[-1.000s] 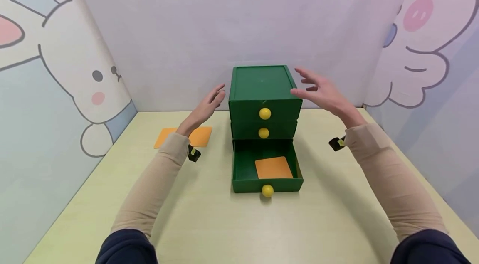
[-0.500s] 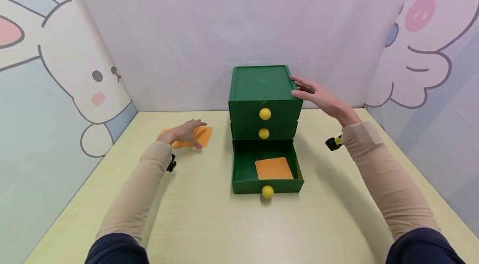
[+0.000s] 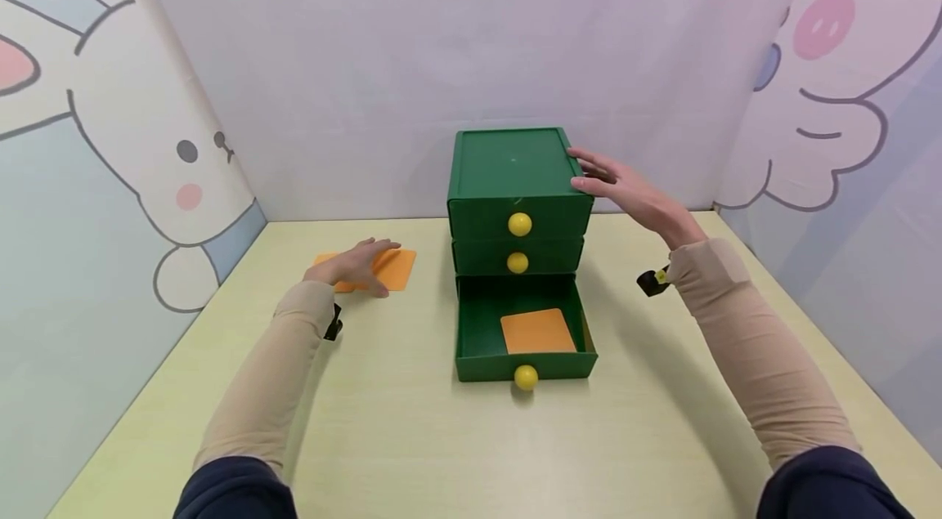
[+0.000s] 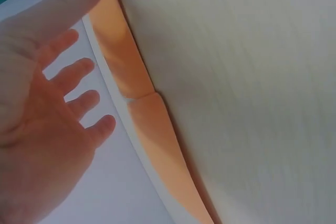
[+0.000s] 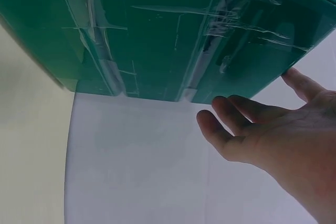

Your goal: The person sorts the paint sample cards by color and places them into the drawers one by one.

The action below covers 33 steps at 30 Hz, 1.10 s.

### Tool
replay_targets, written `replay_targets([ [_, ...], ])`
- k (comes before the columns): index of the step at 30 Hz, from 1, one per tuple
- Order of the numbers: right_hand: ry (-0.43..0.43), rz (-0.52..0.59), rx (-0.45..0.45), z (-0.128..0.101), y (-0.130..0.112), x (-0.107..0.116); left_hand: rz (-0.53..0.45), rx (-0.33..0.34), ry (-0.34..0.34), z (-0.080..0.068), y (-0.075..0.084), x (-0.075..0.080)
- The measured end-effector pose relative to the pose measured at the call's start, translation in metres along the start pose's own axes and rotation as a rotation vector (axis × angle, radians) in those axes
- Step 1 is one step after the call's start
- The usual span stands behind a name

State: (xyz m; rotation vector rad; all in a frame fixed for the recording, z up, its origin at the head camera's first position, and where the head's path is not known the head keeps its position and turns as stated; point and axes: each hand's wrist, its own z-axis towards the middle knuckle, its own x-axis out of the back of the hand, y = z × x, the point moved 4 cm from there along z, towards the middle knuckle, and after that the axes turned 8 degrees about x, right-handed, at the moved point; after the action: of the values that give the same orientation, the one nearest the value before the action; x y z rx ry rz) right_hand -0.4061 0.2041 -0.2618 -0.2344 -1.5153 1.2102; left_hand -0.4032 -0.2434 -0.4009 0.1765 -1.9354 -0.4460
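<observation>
A green cabinet (image 3: 511,163) of three stacked drawers with yellow knobs stands at the back of the table. Its bottom drawer (image 3: 482,368) is pulled out and has a square orange card (image 3: 537,331) lying inside. To the cabinet's left, my left hand (image 3: 352,266) hovers low with fingers spread over orange cards (image 3: 399,270) and partly covers them. Two of these cards, one front card (image 4: 160,145) plain to see, lie edge to edge in the left wrist view. My right hand (image 3: 634,194) touches the cabinet's upper right edge with loosely bent fingers.
Pale cloth walls (image 3: 353,53) close in the back and sides, printed with a rabbit at left and a pig at right. Strips of clear tape (image 5: 205,61) run along the cabinet's right side. The light wooden table (image 3: 412,445) extends in front.
My left hand has moved left and down from beside the cabinet to above the orange cards. My right hand has shifted slightly left onto the cabinet's edge.
</observation>
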Motion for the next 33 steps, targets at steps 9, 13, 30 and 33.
replay_targets([
  [9,0.007,0.002,0.005,-0.001,-0.001,-0.001,0.002,0.005,-0.007,0.002,0.001,0.000],
  [13,0.009,0.012,0.005,-0.001,-0.002,-0.002,0.002,-0.009,0.003,0.004,-0.001,0.000],
  [30,0.018,0.028,0.019,-0.003,-0.002,-0.001,0.004,-0.117,0.151,0.002,0.009,-0.002],
  [33,0.022,0.028,0.024,-0.003,-0.002,-0.002,0.018,-0.131,0.172,0.000,0.015,-0.002],
])
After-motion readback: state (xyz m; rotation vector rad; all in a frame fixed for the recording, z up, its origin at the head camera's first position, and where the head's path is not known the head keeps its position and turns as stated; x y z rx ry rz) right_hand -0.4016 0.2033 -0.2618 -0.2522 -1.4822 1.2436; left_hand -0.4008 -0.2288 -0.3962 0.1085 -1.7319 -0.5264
